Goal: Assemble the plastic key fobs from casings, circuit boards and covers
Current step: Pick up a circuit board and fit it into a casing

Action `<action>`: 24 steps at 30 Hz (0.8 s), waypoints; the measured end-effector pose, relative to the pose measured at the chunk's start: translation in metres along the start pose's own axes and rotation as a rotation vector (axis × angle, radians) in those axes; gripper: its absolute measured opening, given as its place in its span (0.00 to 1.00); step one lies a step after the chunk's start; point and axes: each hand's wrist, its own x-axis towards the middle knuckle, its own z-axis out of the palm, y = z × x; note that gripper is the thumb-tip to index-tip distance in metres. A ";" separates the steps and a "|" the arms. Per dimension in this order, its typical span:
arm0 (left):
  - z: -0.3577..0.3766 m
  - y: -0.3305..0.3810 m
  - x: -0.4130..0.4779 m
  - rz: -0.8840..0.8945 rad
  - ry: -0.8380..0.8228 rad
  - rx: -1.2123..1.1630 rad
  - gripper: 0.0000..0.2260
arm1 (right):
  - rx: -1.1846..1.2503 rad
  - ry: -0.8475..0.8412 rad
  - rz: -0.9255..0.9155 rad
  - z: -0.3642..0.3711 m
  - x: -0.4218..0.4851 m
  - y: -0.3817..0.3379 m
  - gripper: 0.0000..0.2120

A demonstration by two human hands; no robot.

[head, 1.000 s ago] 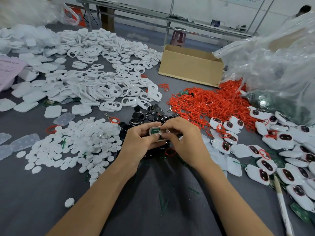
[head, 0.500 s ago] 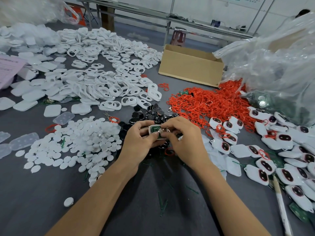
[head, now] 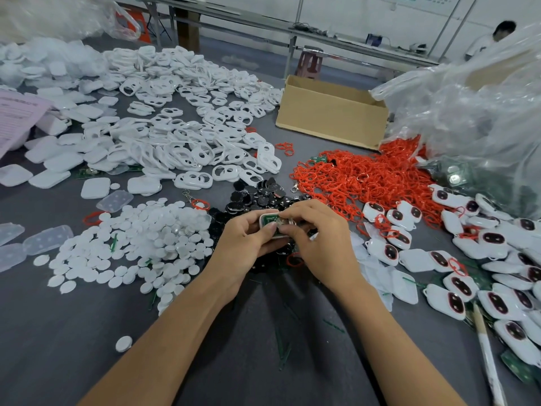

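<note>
Both hands pinch one open casing [head: 273, 227], green circuit board [head: 268, 220] seated, cover not yet on: left hand [head: 246, 244], right hand [head: 317, 238]. Finished fobs [head: 445, 259] heaped right of the right hand; loose white frames [head: 181, 148] piled beyond the left, so much remains.

We are looking across a dark grey worktop [head: 44, 332] into a plain workshop. Behind it, a long metal-framed bench [head: 336, 32] is running from left to right, and a reddish plastic stool [head: 310, 64] is standing tucked under it. A brown wooden post [head: 187, 27] is rising at the left. Pale wall panels [head: 351, 7] divided by thin metal strips are closing off the room, above a blue-grey floor [head: 234, 45]. At the far right a person [head: 494, 36] in white is sitting at the bench. Even, whitish light is casting only soft shadows.
</note>
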 end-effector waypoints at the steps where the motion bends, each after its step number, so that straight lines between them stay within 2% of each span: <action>1: 0.000 0.000 0.000 0.001 -0.001 -0.002 0.10 | -0.005 -0.002 0.000 0.000 0.000 0.000 0.08; 17: 0.000 0.001 0.000 -0.007 0.014 0.008 0.10 | -0.030 -0.023 0.006 -0.001 0.000 0.000 0.09; 24: 0.004 0.001 -0.001 -0.004 0.082 0.002 0.11 | -0.029 -0.025 0.013 -0.003 0.001 -0.003 0.09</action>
